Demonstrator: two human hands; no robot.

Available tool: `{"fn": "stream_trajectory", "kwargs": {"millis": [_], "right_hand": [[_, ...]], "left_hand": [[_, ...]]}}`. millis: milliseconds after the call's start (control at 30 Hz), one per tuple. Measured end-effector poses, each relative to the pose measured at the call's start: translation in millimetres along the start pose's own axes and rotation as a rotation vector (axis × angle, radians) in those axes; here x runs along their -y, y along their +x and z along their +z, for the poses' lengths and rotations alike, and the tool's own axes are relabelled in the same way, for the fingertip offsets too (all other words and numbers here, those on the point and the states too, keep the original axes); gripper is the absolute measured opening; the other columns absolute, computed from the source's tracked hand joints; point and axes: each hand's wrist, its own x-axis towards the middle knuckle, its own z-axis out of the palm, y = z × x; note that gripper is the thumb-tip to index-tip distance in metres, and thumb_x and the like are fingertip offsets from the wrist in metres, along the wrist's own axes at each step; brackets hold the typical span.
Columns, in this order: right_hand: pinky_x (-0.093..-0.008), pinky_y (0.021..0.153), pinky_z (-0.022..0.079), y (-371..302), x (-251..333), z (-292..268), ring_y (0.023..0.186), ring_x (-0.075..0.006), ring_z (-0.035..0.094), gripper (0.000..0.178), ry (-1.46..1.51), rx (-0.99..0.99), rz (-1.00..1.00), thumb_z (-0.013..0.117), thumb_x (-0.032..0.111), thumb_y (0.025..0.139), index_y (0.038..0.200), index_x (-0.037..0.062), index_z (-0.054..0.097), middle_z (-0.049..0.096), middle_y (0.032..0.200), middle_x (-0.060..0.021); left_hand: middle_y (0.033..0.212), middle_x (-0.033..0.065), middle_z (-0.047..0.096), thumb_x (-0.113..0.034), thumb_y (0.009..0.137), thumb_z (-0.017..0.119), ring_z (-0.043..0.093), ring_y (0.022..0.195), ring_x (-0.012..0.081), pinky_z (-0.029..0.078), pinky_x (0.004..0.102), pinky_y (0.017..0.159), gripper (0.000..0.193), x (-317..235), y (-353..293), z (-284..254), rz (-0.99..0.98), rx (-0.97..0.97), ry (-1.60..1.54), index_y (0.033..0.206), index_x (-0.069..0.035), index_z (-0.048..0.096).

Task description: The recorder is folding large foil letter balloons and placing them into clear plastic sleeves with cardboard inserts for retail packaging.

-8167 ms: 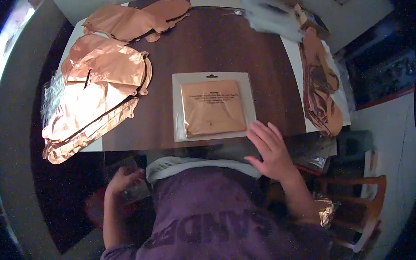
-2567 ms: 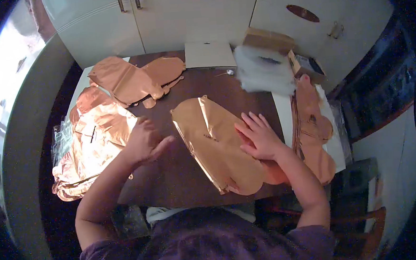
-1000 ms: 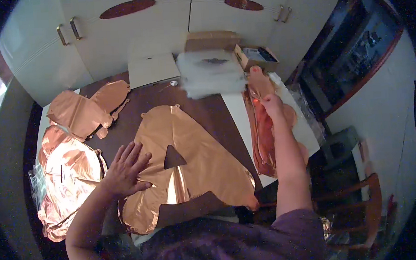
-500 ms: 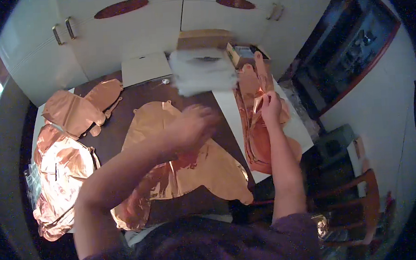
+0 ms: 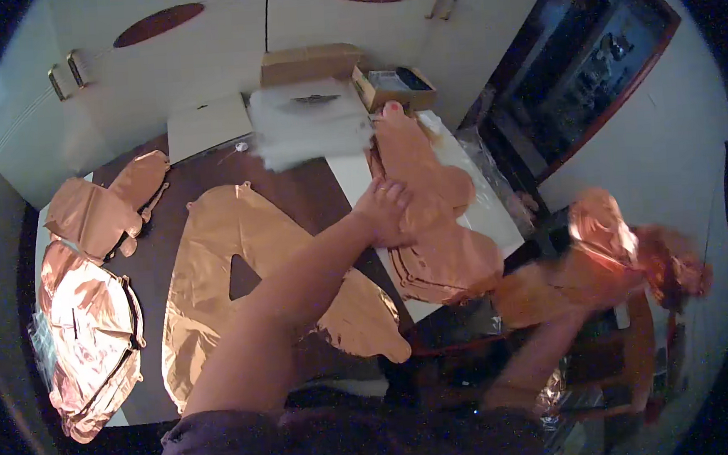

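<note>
A flat rose-gold foil balloon (image 5: 210,299) shaped like a letter A, with a triangular hole, lies in the middle of the dark table. To its right is a stack of flat foil balloons (image 5: 428,186) with rounded outlines. My left hand (image 5: 384,212) lies on the stack's left edge, its fingers bent over the foil. Out past the table's right side, my right hand (image 5: 616,285) grips another foil balloon (image 5: 602,230), which hangs loose and crumpled. Motion blur and foil partly hide the right hand's fingers.
More foil balloons (image 5: 95,327) lie on the left. At the back are a clear plastic bag pile (image 5: 312,122), a cardboard box (image 5: 312,64) and a small open box (image 5: 397,84). A wooden chair (image 5: 639,361) stands at the right, below the hanging foil.
My right hand has pulled a foil balloon off the stack and swung it right, beyond the table. My left hand has moved from above the A-shaped balloon onto the stack. The view has shifted right.
</note>
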Motion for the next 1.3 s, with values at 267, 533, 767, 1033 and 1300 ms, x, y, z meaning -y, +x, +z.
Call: {"fn": "stream_trajectory", "kwargs": {"millis": [267, 533, 767, 1033, 1300], "right_hand": [[-0.0430, 0.089, 0.047, 17.3, -115.6, 36.6, 0.107, -0.0194, 0.053, 0.061, 1.241, 0.430, 0.661, 0.059, 0.041, 0.091, 0.135, 0.0044, 0.038, 0.051, 0.124, -0.0123], [-0.0287, 0.054, 0.044, 33.0, 118.1, -114.5, 0.070, -0.0095, 0.053, 0.025, 2.098, 1.280, 0.572, 0.053, 0.030, 0.094, 0.112, 0.0110, 0.054, 0.054, 0.094, 0.0016], [-0.0464, 0.075, 0.047, 20.2, 255.6, -320.4, 0.088, -0.0375, 0.060, 0.019, 2.018, 1.194, -0.012, 0.053, 0.023, 0.092, 0.090, 0.0031, 0.054, 0.060, 0.099, -0.0199], [-0.0482, 0.082, 0.049, 29.1, 289.6, -360.3, 0.093, -0.0391, 0.060, 0.025, 1.843, 1.416, -0.488, 0.053, 0.025, 0.090, 0.095, 0.0036, 0.063, 0.060, 0.107, -0.0179], [-0.0488, 0.104, 0.037, -30.2, 292.8, -295.6, 0.122, -0.0394, 0.048, 0.035, 2.115, 0.758, -0.837, 0.058, 0.025, 0.089, 0.118, 0.0059, 0.060, 0.054, 0.127, -0.0207]], "left_hand": [[0.144, 0.0211, 0.038, -0.071, 0.080, 0.046, 0.026, 0.139, 0.0354, 0.012, 0.0489, 0.116, 0.092, -15.7, 6.9, -13.8, 0.001, 0.127, 0.086, 0.140, -0.001, 0.040], [0.134, 0.0189, 0.048, -0.035, 0.080, 0.064, 0.042, 0.127, 0.0357, 0.028, 0.0534, 0.108, 0.056, -14.1, -169.7, -89.7, -0.160, -0.345, -0.071, 0.125, -0.003, 0.054], [0.137, 0.0210, 0.045, -0.034, 0.081, 0.063, 0.037, 0.132, 0.0395, 0.026, 0.0555, 0.110, 0.059, -3.6, -394.1, -145.4, -0.477, -0.079, 0.008, 0.130, -0.004, 0.049], [0.141, 0.0212, 0.042, -0.040, 0.085, 0.061, 0.035, 0.134, 0.0386, 0.023, 0.0548, 0.111, 0.064, -5.9, -415.5, -134.0, -0.464, -0.096, -0.025, 0.133, -0.002, 0.046], [0.145, 0.0195, 0.038, -0.042, 0.087, 0.060, 0.032, 0.137, 0.0378, 0.024, 0.0571, 0.110, 0.066, 1.7, -418.9, -130.8, -0.448, -0.075, -0.066, 0.138, -0.005, 0.042]]}}
